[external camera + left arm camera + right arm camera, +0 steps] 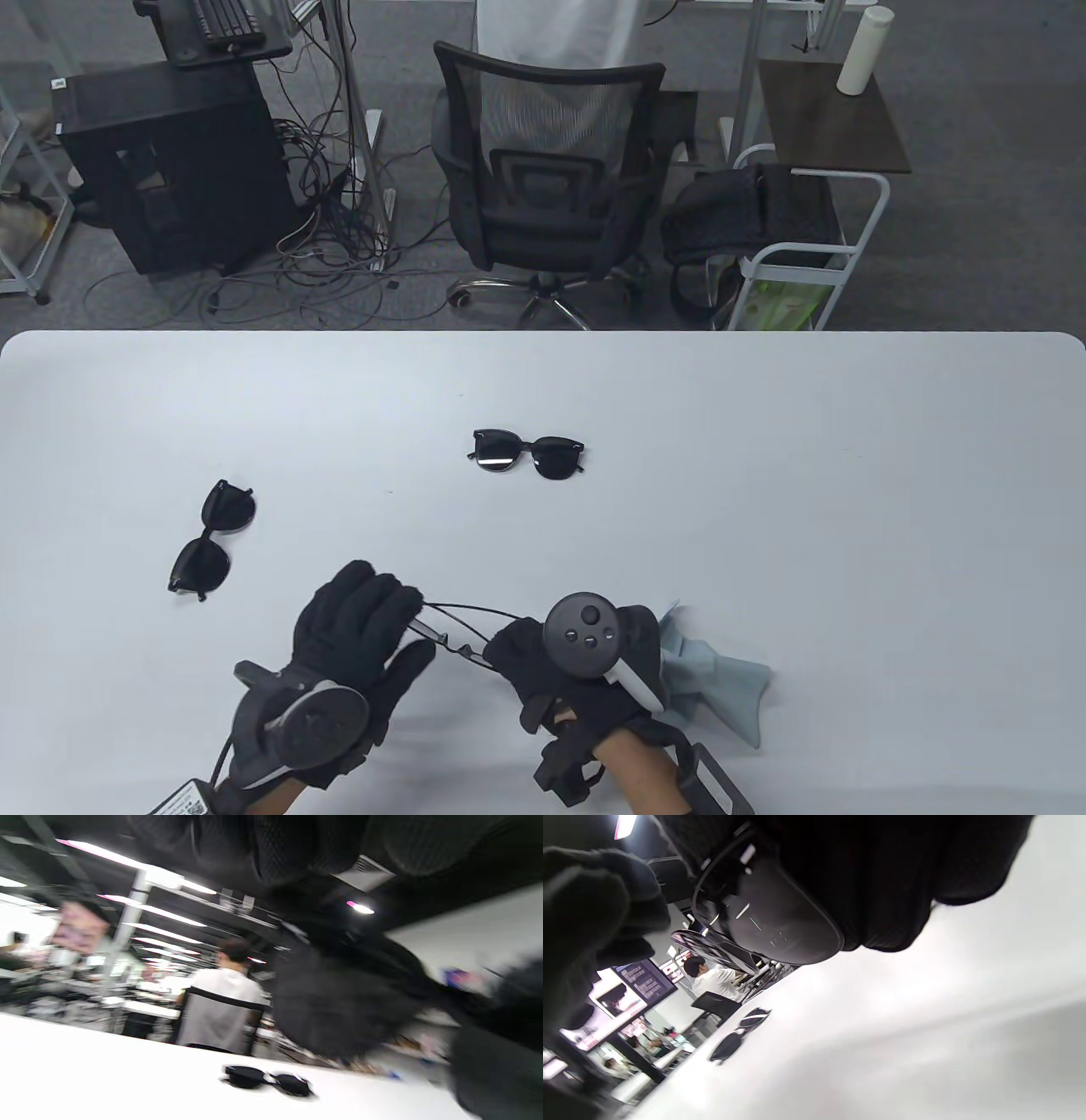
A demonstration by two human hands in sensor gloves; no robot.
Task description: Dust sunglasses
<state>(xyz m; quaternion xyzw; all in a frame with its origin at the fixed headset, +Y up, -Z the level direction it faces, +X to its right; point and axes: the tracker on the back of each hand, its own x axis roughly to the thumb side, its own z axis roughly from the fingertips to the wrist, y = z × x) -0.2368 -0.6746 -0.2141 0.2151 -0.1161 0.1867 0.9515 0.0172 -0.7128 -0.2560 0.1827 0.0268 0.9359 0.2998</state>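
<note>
Both hands hold a thin wire-framed pair of sunglasses (454, 635) just above the table's near edge. My left hand (409, 632) pinches its left end between fingers and thumb. My right hand (522, 655) curls round its right end; in the right wrist view a dark lens (780, 921) lies under those fingers. A blue-grey cloth (721, 679) sticks out from under the right hand. A black pair of sunglasses (528, 454) lies folded mid-table and also shows in the left wrist view (267, 1079). A second black pair (212, 539) lies at the left.
The white table (764, 475) is bare to the right and far side. Beyond its far edge stand an office chair (547, 178), a black computer case (170, 170) with loose cables, and a white trolley (806, 246).
</note>
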